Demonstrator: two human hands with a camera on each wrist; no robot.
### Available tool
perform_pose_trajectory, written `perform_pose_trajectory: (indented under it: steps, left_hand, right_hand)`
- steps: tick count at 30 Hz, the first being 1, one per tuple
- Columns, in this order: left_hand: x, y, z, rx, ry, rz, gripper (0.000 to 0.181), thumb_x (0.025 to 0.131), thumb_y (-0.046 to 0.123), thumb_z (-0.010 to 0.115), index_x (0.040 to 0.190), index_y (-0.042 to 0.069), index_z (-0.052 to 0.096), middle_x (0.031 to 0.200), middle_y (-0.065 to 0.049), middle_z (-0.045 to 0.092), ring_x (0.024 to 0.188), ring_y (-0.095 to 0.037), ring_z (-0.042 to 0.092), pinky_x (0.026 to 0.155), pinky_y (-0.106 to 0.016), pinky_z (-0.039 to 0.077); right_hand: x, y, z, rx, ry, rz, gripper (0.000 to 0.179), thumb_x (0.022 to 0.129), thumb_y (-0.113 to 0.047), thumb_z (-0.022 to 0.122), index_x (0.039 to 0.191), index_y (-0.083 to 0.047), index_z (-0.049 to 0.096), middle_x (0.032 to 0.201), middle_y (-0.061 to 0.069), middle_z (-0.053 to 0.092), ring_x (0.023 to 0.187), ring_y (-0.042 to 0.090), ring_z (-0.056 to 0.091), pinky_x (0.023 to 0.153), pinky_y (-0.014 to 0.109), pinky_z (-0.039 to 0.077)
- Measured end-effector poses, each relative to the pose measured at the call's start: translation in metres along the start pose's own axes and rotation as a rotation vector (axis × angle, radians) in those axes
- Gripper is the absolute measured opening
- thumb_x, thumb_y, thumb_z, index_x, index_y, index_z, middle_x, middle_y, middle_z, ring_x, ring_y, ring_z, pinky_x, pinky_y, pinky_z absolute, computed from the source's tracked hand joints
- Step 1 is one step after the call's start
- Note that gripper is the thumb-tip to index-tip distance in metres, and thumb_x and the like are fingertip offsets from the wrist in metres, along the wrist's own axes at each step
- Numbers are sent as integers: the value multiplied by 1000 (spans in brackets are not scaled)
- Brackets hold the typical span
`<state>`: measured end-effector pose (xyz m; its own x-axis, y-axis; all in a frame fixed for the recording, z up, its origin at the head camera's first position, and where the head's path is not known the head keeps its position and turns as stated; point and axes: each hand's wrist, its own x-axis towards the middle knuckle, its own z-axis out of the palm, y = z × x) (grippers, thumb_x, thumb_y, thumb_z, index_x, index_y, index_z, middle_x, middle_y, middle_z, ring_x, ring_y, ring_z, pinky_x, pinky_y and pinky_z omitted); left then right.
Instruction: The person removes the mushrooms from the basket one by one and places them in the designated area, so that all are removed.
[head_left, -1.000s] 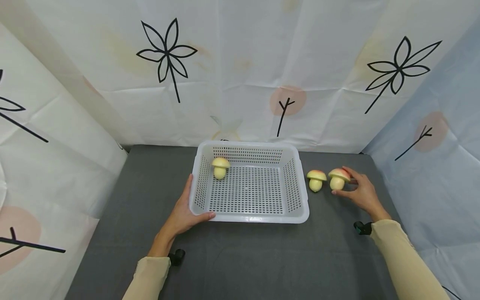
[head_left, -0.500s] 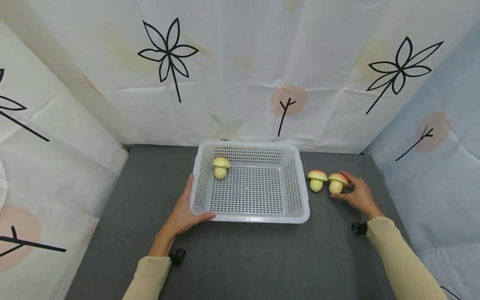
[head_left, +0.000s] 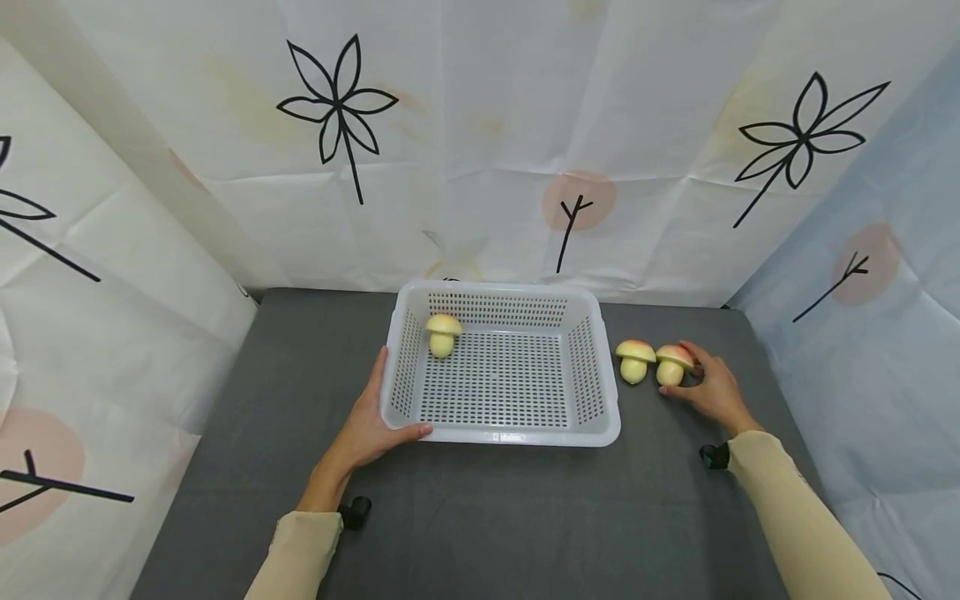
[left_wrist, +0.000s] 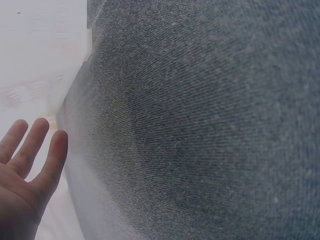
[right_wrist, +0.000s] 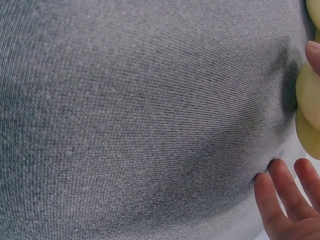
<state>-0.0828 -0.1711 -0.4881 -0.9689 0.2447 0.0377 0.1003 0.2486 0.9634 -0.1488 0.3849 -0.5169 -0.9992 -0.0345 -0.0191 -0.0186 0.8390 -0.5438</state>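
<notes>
A white plastic basket (head_left: 495, 436) with slotted walls stands on the grey table. At its front left corner my left hand (head_left: 365, 429) rests, thumb along the front rim and index finger up the left side. In the left wrist view the other fingers (left_wrist: 37, 145) are straight and spread. Right of the basket, my right hand (head_left: 712, 390) pinches a toy mushroom (head_left: 671, 367) with a red-tinged yellow cap between thumb and index finger. Its remaining fingers (right_wrist: 287, 187) stay extended in the right wrist view. A similar mushroom (head_left: 634, 360) stands close beside it.
A paler yellow toy mushroom (head_left: 443, 335) is inside the basket, near its back left. Patterned cloth walls (head_left: 480, 150) rise behind the table (head_left: 525, 525) and along both sides. A thin black cable (head_left: 900, 587) shows at the lower right.
My right hand has moved slightly left and toward me, bringing its mushroom lower and up beside the other one. My left hand and the basket have stayed put.
</notes>
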Motion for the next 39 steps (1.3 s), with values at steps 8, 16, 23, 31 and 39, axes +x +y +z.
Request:
perform_pose_trajectory:
  steps: [8,16,23,31,39]
  left_hand:
    - [1,0,0,6,6,11,135,70,8,94,164,13,-3,161,-26,28,126,-53,51,99,-65,40]
    - [2,-2,1,4,-3,31,134,71,9,94,163,9,-3,160,-27,29,124,-54,52,97,-67,40]
    - [0,0,1,22,-2,7,135,71,10,94,164,15,-4,161,-25,29,125,-53,51,99,-66,40]
    - [0,0,1,23,-1,10,135,70,9,94,164,16,-4,160,-25,30,124,-52,52,98,-65,41]
    - [0,-1,0,28,1,14,134,71,9,93,164,14,-4,160,-25,30,124,-52,52,98,-66,40]
  right_hand:
    - [0,0,1,10,-3,8,96,80,-22,88,154,2,33,121,33,48,103,46,48,88,64,36]
    - [-1,0,2,25,10,0,96,79,-22,89,153,3,34,124,33,49,107,48,48,91,65,35]
    - [-2,0,1,43,-12,20,99,81,-23,88,156,2,28,130,37,45,112,51,49,94,66,36]
    - [-5,-4,-5,45,-12,31,103,82,-27,88,158,2,25,135,38,44,116,54,50,94,68,37]
    - [-8,-13,-16,27,19,20,101,82,-30,87,157,2,28,136,39,42,118,55,48,92,69,38]
